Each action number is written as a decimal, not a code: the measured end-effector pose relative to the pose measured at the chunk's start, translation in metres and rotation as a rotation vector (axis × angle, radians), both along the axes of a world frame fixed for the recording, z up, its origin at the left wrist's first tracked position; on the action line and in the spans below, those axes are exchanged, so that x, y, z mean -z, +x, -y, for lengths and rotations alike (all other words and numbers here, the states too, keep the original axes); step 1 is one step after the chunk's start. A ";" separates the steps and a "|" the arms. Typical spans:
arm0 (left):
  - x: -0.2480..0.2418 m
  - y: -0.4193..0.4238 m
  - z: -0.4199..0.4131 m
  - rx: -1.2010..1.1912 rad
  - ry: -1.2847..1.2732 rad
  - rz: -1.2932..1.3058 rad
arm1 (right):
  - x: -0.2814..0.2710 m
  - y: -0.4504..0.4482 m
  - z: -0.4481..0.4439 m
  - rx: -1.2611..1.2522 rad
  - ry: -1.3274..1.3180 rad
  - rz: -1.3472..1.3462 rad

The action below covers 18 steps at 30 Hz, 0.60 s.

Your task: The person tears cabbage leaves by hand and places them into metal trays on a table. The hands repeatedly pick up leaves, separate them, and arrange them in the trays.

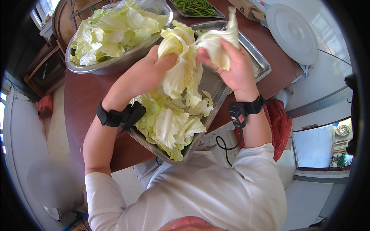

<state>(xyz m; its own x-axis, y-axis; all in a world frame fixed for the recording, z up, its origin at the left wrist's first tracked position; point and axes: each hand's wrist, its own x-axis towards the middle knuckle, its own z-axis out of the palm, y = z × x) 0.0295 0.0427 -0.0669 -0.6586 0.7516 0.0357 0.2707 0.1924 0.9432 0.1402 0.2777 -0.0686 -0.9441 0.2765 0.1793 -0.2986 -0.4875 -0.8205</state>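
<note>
Between my hands, above a metal tray, is a clump of pale cabbage-like leaves (180, 66). My left hand (150, 68) grips its left side, thumb on top. A whiter leaf piece (216, 43) is pinched in my right hand (235, 63), between thumb and fingers. Whether that piece is still joined to the clump cannot be told. Loose torn leaves (170, 124) lie in the near part of the rectangular metal tray (218, 83) beneath. My hands hide some of the tray's far part.
A large steel basin (115, 62) heaped with torn leaves (115, 31) stands at the far left. Behind the right hand is a second metal tray (261, 63). Green chili peppers (196, 7) fill another tray at the back. A round white lid (292, 34) is at the right.
</note>
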 end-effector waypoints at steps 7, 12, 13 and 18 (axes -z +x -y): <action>-0.026 0.005 0.017 0.036 0.071 0.095 | 0.011 0.021 -0.061 0.155 0.223 0.003; -0.013 -0.002 0.010 0.089 0.101 0.165 | 0.011 0.018 -0.035 0.513 0.551 -0.065; -0.012 0.003 0.008 0.068 0.119 0.178 | 0.006 0.021 -0.022 0.524 0.653 -0.110; 0.003 0.006 0.004 0.088 0.159 0.077 | 0.001 0.025 0.042 0.509 1.390 -0.488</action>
